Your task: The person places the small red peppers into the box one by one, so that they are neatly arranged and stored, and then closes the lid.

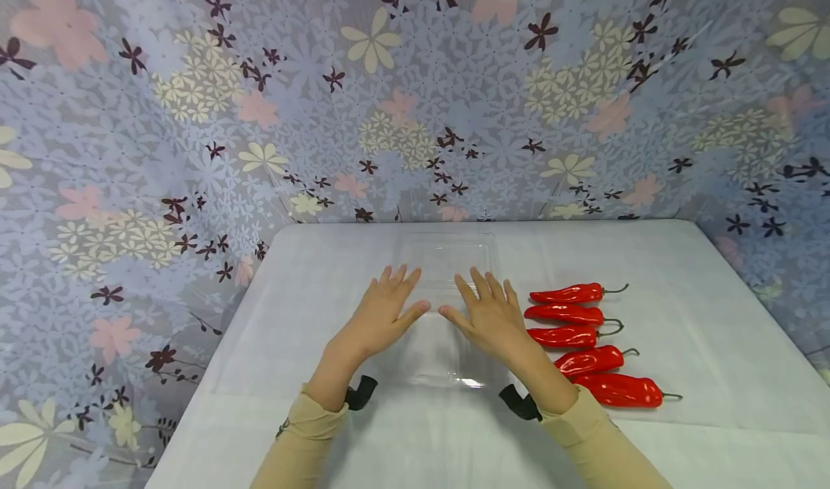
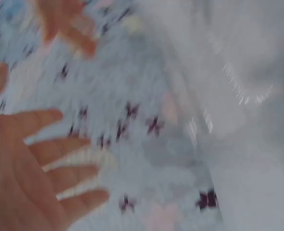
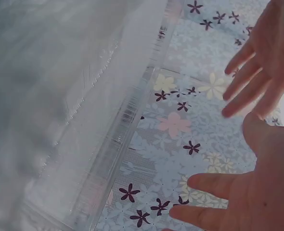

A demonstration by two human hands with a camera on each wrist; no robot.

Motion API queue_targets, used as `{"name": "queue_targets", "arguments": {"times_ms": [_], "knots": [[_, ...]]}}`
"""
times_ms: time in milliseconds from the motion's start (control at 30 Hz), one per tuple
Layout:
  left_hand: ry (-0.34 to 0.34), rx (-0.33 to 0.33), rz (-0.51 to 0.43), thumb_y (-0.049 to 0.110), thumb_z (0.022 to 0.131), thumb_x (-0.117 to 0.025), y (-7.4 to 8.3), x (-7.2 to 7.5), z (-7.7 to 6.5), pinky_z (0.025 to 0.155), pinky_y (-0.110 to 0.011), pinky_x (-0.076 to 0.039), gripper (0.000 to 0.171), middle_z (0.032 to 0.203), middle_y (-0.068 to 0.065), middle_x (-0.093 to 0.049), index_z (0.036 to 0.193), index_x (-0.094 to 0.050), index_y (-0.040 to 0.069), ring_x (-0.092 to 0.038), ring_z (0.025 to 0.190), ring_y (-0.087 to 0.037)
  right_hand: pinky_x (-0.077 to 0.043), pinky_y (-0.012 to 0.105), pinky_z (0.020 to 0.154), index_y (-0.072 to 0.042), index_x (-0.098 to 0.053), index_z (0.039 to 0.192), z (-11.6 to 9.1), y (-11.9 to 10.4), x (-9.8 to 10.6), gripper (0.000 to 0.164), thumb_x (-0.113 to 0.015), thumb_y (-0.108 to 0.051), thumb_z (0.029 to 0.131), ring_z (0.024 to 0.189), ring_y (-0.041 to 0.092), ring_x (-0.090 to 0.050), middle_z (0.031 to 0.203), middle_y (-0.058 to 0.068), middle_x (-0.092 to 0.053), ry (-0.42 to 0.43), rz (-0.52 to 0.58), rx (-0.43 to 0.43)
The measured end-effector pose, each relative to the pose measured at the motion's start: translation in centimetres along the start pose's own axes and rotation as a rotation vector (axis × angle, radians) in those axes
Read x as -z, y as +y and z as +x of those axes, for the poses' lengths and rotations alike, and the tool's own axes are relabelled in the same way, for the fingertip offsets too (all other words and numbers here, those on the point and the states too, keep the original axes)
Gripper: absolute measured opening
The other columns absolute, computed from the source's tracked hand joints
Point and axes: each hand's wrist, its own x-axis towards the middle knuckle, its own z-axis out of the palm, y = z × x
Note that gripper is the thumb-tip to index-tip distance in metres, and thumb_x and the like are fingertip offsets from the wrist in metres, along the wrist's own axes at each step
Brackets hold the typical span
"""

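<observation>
A clear plastic box (image 1: pixel 447 379) with its see-through lid (image 1: pixel 447 248) folded back stands in the middle of the white table. Over its left side is my left hand (image 1: pixel 376 320), fingers spread and straight, holding nothing. My right hand (image 1: pixel 494 323) hovers over the right side, likewise spread, its thumb close to the left thumb. The left wrist view is blurred but shows the bare left palm (image 2: pixel 17 178) beside the clear plastic (image 2: pixel 248 115). In the right wrist view the right hand (image 3: pixel 257 192) is apart from the box's ridged plastic edge (image 3: pixel 118 130).
To the right of the box, several red peppers (image 1: pixel 570 293) with thin stems lie in a column, the lower ones partly behind my right forearm. A flowered cloth (image 1: pixel 402 114) hangs behind the white table (image 1: pixel 726 345). Black wrist mounts (image 1: pixel 519 402) sit under both wrists.
</observation>
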Motion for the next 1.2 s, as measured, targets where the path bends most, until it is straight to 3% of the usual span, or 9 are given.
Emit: {"name": "queue_targets", "arguments": {"times_ms": [133,200,267,367,467,600,767,1000,1200], "knots": [[0.197,0.034,-0.285,0.038,0.099,-0.043,-2.6,0.9,-1.3,0.100,-0.050,-0.037,0.054,0.143,-0.011,-0.040,0.146,-0.036,0.012,-0.044,0.123,-0.030,-0.019,0.062,0.106,-0.009,-0.038,0.145,-0.3,0.3,0.1,0.072,-0.043,-0.057,0.092,0.133,0.045,-0.025,0.148,0.021,-0.029,0.013,0.060,0.032],[0.294,0.104,-0.429,0.032,0.099,-0.046,-4.0,0.4,-2.1,0.090,-0.047,-0.045,0.049,0.138,-0.011,-0.044,0.144,-0.039,0.015,-0.051,0.109,-0.027,-0.025,0.062,0.103,-0.009,-0.038,0.145,-0.5,0.5,0.3,0.071,-0.045,-0.055,0.092,0.131,0.044,-0.029,0.146,0.021,-0.032,0.020,0.090,0.053],[0.340,0.182,-0.567,0.029,0.099,-0.046,-5.3,-0.5,-2.6,0.081,-0.044,-0.050,0.046,0.132,-0.013,-0.043,0.143,-0.039,0.017,-0.051,0.098,-0.029,-0.029,0.062,0.101,-0.008,-0.038,0.145,-0.5,0.7,0.5,0.070,-0.046,-0.054,0.093,0.129,0.044,-0.033,0.145,0.021,-0.034,0.019,0.123,0.078],[0.262,0.295,-0.772,0.031,0.098,-0.049,-6.5,-2.2,-3.5,0.076,-0.042,-0.052,0.052,0.131,-0.017,-0.039,0.146,-0.033,0.017,-0.048,0.095,-0.033,-0.033,0.060,0.100,-0.009,-0.039,0.144,-0.5,1.2,1.1,0.070,-0.046,-0.055,0.092,0.126,0.042,-0.038,0.143,0.019,-0.037,0.001,0.184,0.125],[0.063,0.356,-0.886,0.031,0.096,-0.054,-7.1,-3.6,-4.2,0.077,-0.039,-0.054,0.066,0.134,-0.021,-0.033,0.151,-0.021,0.014,-0.047,0.099,-0.032,-0.035,0.056,0.100,-0.011,-0.039,0.144,-0.4,2.0,2.2,0.069,-0.049,-0.054,0.091,0.127,0.037,-0.039,0.142,0.014,-0.040,-0.030,0.267,0.188],[-0.116,0.366,-0.910,0.025,0.093,-0.059,-7.2,-4.9,-4.9,0.076,-0.036,-0.054,0.076,0.136,-0.021,-0.031,0.153,-0.013,0.014,-0.050,0.100,-0.029,-0.039,0.054,0.098,-0.014,-0.040,0.144,0.2,4.0,4.6,0.064,-0.058,-0.045,0.090,0.125,0.030,-0.043,0.140,0.009,-0.042,-0.032,0.375,0.281],[-0.107,0.376,-0.926,0.011,0.090,-0.057,-7.1,-5.5,-5.3,0.069,-0.033,-0.053,0.075,0.128,-0.022,-0.037,0.152,-0.016,0.014,-0.055,0.085,-0.023,-0.043,0.052,0.094,-0.011,-0.042,0.141,1.7,8.1,7.8,0.059,-0.064,-0.029,0.090,0.117,0.033,-0.049,0.134,0.012,-0.047,0.026,0.454,0.315],[-0.099,0.395,-0.950,0.007,0.090,-0.056,-6.8,-5.6,-5.5,0.067,-0.030,-0.052,0.074,0.125,-0.022,-0.039,0.152,-0.017,0.016,-0.058,0.071,-0.018,-0.032,0.058,0.100,-0.004,-0.040,0.141,3.0,16.1,9.5,0.063,-0.066,-0.025,0.089,0.122,0.040,-0.041,0.135,0.021,-0.045,-0.038,0.485,0.154],[-0.120,0.395,-0.960,0.003,0.090,-0.054,-5.0,-3.9,-5.8,0.065,-0.029,-0.051,0.074,0.124,-0.028,-0.037,0.152,-0.013,0.009,-0.059,0.070,-0.019,-0.032,0.064,0.098,0.002,-0.044,0.136,2.3,21.2,7.3,0.068,-0.069,-0.034,0.084,0.120,0.046,-0.040,0.133,0.027,-0.044,-0.170,0.399,0.013]]}}
